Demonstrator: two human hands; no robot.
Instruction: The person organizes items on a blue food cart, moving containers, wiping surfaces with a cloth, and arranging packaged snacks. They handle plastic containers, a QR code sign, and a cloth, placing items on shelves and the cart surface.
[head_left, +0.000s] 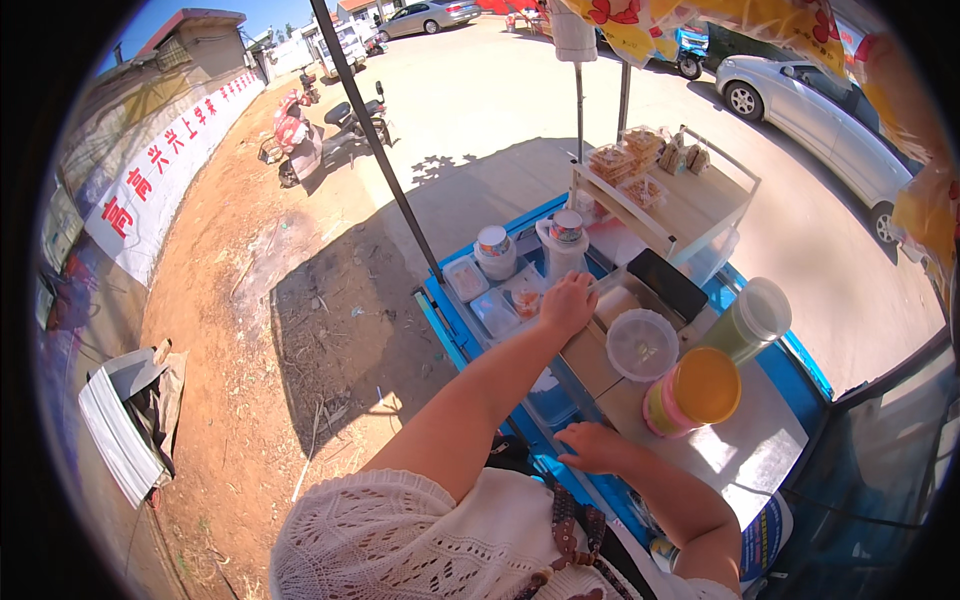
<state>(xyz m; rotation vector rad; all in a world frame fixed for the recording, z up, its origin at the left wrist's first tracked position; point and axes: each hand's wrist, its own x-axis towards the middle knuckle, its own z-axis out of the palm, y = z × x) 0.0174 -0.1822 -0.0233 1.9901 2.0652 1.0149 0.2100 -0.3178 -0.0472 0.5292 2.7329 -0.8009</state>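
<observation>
My left hand (570, 304) reaches over the blue cart with bent fingers, close to a plastic-wrapped stack of paper bowls (567, 229). What lies under its fingers is hidden. To its left are a second wrapped stack of bowls (495, 251), a lidded clear tub of food (466, 278) and a clear cup with orange-red contents (526, 300). My right hand (596, 448) is near the counter's front edge with thumb and forefinger apart, and nothing shows between them. A translucent round tub (642, 345) stands beyond it on the counter.
An orange-lidded container (705, 386) and a tall green-tinted canister (754, 319) stand to the right. Behind the black box (667, 285) is a raised shelf (709, 191) with packed snacks. A dark pole (375, 142) rises at the cart's left corner. Yellow bags (795, 30) hang overhead.
</observation>
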